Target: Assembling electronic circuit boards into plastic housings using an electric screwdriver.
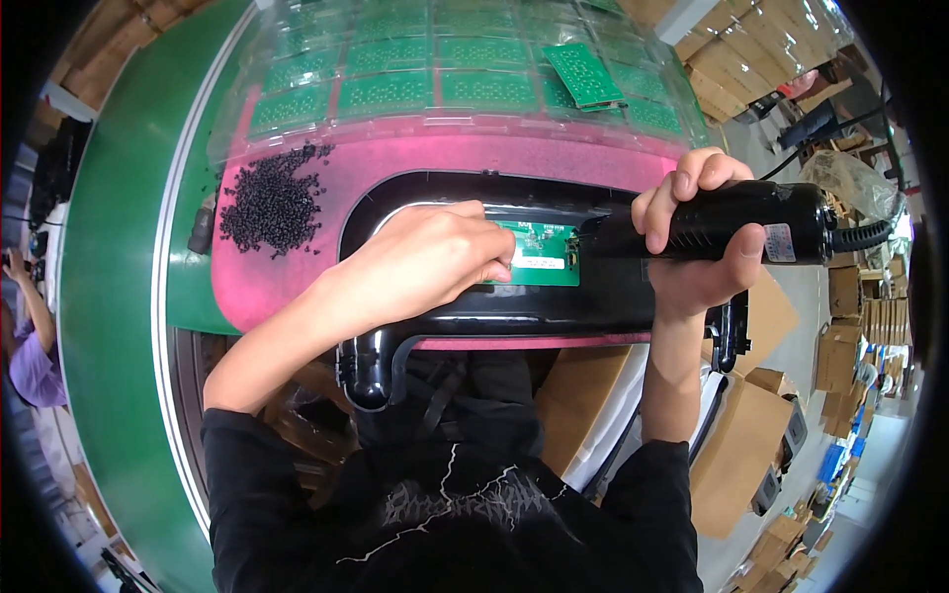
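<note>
A black electric screwdriver (756, 219) lies sideways in my right hand (697, 222), its fingers wrapped round the body and its tip end pointing left. That end is by the right edge of a green circuit board (542, 252) with a white label. The board sits inside a glossy black curved plastic housing (583, 308). My left hand (435, 252) is closed, its curled fingers pressed on the board's left end and hiding it. Whether a small part is also between those fingers is hidden.
A pile of small black screws (272, 203) lies on the pink mat (445, 148), left of the housing. Behind stands a clear compartment tray (435, 121) of green boards, one loose board (583, 75) on top. A cable (862, 237) trails from the screwdriver. Open cardboard boxes (741, 465) stand lower right.
</note>
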The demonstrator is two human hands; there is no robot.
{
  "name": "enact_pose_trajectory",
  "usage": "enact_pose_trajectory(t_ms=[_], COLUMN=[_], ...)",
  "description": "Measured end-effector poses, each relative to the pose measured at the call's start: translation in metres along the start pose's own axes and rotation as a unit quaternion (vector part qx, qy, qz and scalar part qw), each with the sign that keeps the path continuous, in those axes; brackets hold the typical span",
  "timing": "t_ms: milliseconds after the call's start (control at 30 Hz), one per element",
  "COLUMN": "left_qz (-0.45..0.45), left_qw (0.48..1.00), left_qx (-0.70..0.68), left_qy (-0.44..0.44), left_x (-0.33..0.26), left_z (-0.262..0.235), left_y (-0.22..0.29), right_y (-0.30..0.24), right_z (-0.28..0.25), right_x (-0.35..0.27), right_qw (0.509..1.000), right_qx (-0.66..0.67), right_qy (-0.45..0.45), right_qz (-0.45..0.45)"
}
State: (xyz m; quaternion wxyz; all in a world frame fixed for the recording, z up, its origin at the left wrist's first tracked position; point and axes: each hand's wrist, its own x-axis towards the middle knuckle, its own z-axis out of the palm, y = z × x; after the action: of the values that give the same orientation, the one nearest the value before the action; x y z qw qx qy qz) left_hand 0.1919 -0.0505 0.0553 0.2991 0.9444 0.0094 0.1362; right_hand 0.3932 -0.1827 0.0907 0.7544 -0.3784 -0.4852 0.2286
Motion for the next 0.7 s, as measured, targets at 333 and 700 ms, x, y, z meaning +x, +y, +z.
enact_pose_trajectory(t_ms=[333,700], left_qz=[-0.093,-0.097], left_qw=[0.995,0.995], left_qx=[-0.015,0.027], left_qy=[-0.018,-0.027], left_x=[-0.003,0.007], left_z=[0.005,-0.004], left_y=[-0.001,0.008], right_y=[0.011,0.004], right_z=[0.004,0.012], right_x=[0.005,0.012], right_qw=[0.999,0.995], right_qx=[-0.024,0.079], right_qy=[-0.038,0.032], right_qz=[0.031,0.053])
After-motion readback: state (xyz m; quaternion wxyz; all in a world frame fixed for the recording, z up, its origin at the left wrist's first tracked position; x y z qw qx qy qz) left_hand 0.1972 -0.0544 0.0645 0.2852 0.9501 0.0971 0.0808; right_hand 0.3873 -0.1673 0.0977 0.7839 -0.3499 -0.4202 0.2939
